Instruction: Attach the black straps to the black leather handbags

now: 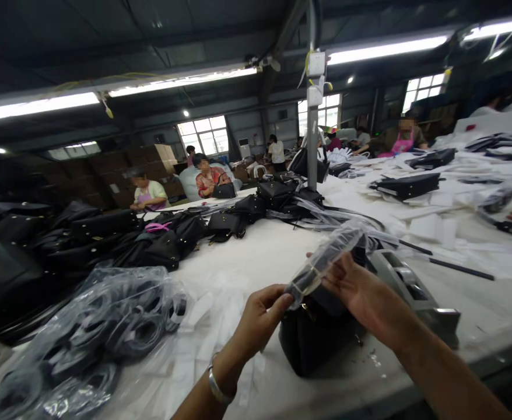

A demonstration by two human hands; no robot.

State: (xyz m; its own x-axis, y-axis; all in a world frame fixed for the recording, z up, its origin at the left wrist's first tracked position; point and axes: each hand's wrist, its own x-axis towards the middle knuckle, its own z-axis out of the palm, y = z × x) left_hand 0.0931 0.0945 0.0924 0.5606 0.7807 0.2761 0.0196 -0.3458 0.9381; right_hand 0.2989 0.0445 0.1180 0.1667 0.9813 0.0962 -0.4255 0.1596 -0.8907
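Bare forearms reach over the counter's (247, 256) near edge, the left hand (265, 315) and right hand (363, 294) sharing a plastic-wrapped bundle (326, 255). Its long axis slants from the left fingers up toward the counter's far right. Left fingers pinch the lower end; right fingers hold it near the middle, their grip partly hidden. The bundle lies between both hands, above a black bag (311, 344), left of a tape dispenser (407, 274).
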